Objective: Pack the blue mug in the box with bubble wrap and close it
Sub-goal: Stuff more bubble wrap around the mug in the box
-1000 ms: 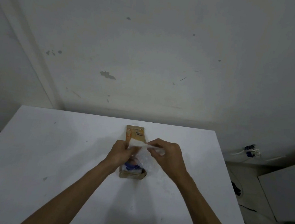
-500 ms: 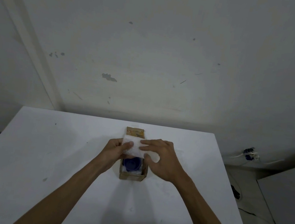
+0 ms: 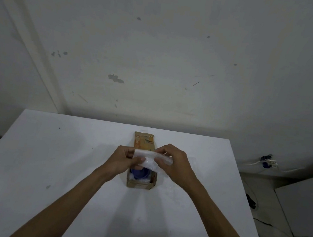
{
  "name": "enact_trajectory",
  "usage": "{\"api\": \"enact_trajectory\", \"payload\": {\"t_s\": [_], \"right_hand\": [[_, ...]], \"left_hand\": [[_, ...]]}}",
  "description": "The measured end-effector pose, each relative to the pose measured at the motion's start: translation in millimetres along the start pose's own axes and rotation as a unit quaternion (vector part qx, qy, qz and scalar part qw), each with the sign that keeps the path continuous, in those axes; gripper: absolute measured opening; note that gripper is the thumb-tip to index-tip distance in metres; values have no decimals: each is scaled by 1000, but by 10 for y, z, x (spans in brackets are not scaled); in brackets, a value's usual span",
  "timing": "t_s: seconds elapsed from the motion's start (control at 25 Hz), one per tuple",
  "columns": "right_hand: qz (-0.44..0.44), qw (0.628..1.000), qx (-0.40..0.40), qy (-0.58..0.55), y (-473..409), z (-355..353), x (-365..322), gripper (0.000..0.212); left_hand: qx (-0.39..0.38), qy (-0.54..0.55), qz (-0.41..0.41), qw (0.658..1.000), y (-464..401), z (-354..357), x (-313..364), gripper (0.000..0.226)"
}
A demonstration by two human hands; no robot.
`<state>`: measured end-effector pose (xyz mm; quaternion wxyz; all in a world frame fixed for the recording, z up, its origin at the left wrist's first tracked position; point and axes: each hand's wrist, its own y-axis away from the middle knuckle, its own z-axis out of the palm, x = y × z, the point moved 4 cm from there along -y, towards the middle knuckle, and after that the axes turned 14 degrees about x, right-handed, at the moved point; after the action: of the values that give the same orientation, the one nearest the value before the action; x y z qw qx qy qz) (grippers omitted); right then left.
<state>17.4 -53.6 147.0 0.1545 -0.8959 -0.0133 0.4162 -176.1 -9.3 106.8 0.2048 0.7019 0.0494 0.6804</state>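
A small brown cardboard box (image 3: 140,185) stands open in the middle of the white table (image 3: 49,164), its orange printed lid flap (image 3: 145,142) lying back on the far side. Inside it sits the blue mug (image 3: 140,173), with bubble wrap lining around it. Just above the box opening, my left hand (image 3: 122,160) and my right hand (image 3: 175,162) both pinch a folded piece of clear bubble wrap (image 3: 152,159), one at each end. The wrap and my fingers hide the far part of the mug.
A stained wall rises behind the table's far edge. To the right of the table, cables and a plug strip (image 3: 266,163) lie on the floor, beside a grey panel (image 3: 303,205).
The bubble wrap piece lay flat over the box's far half under my hands half a second ago; now both hands have lifted it slightly and hold it bunched above the opening.
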Motion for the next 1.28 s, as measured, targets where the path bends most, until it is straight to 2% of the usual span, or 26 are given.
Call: {"api": "enact_trajectory", "payload": {"t_s": [0.08,0.16,0.24,0.32,0.4,0.48,0.52,0.6,0.76,0.96,1.04,1.16,1.28], "right_hand": [[-133,988,19,80,59,40,-64,19],[-216,963,37,157,100,52,-91,23],[-255,944,48,206,98,54,-60,30],[-263,939,28,219,102,86,-8,31],[-194,969,-5,150,65,95,57,26],[-27,999,-28,13,-16,79,129,25],[49,997,-43,-40,-69,76,158,22],[110,989,-69,-69,-181,84,191,17],[139,984,-102,-33,-357,162,202,40],[139,980,-123,76,-474,406,312,27],[150,979,-86,107,-501,498,404,26],[168,978,-28,122,-511,619,544,24],[136,983,-14,122,-491,810,643,20]], "left_hand": [[1,49,-41,998,-10,15,-34,20],[-20,121,-100,987,-3,36,-58,23],[-24,192,-141,971,3,44,-71,23],[-18,179,-131,975,0,51,-69,24],[-6,108,-76,991,-35,39,-84,26],[4,72,-35,997,-93,1,-71,29],[5,61,-20,998,-125,-15,-53,30],[8,43,4,999,-195,-29,-5,29],[44,16,39,998,-326,6,45,26],[133,-87,115,981,-469,38,37,15],[156,-163,162,961,-505,54,18,18],[169,-302,231,909,-566,39,-78,20],[144,-420,243,862,-612,9,-228,26]]}}
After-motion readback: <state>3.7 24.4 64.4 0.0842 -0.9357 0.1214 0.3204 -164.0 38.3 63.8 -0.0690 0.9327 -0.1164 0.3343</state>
